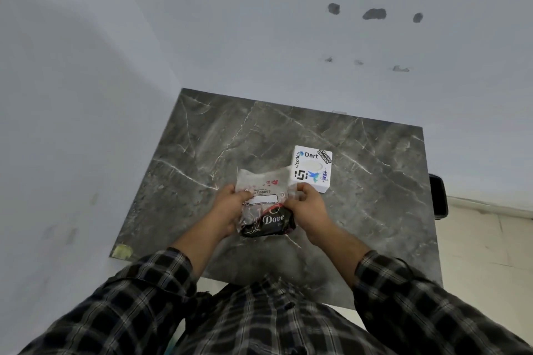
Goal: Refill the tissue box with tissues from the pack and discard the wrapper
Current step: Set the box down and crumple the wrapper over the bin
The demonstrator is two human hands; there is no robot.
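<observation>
A soft tissue pack point(264, 186) in a clear wrapper with red hearts and the word TISSUES is held over the grey marble table point(230, 138). My left hand point(230, 207) grips its left side, and my right hand point(307, 204) pinches its right edge. Beneath the pack's near end lies a dark wrapper marked Dove point(271, 222), touching my left hand; whether it is part of the pack I cannot tell. The white tissue box point(313, 170), covered in stickers with an oval slot on top, stands just behind and to the right of the pack.
The table sits in a corner of pale grey walls, with the left wall close to its left edge. A dark object point(438, 196) stands past the table's right edge on a light floor. A yellowish patch point(122, 251) marks the table's near left corner.
</observation>
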